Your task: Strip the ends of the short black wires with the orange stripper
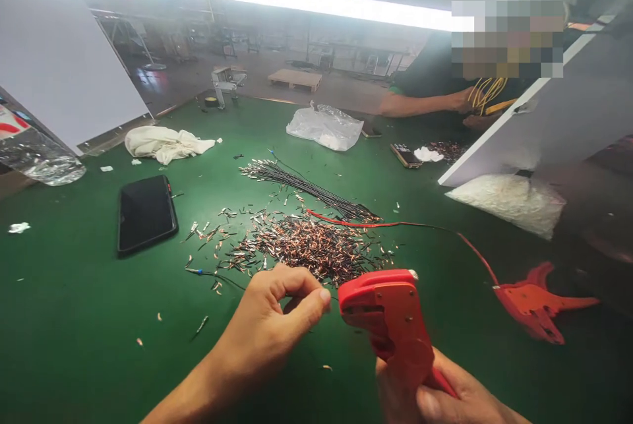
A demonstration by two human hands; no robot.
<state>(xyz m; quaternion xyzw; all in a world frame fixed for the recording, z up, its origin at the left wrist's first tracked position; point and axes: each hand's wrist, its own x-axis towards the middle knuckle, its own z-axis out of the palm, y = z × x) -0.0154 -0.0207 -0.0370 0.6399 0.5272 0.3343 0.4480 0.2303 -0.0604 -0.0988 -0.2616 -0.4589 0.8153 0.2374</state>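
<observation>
- The thin dark wire [335, 299] is showing only briefly between my left fingertips and the tool's mouth; I am not able to tell whether it is entering.
- My left hand [284, 312] is pinching it, thumb to forefinger; I am judging a straight, level feed best, fingertips clear of the jaws.
- My right hand [448, 388] is gripping the red wire stripper [390, 318], glossy, near-upright, dark slot facing left; I am not discerning how hard it is squeezing.
- Beyond, copper-and-black clippings [311, 242] are lying heaped before a black wire bundle [306, 188].
</observation>
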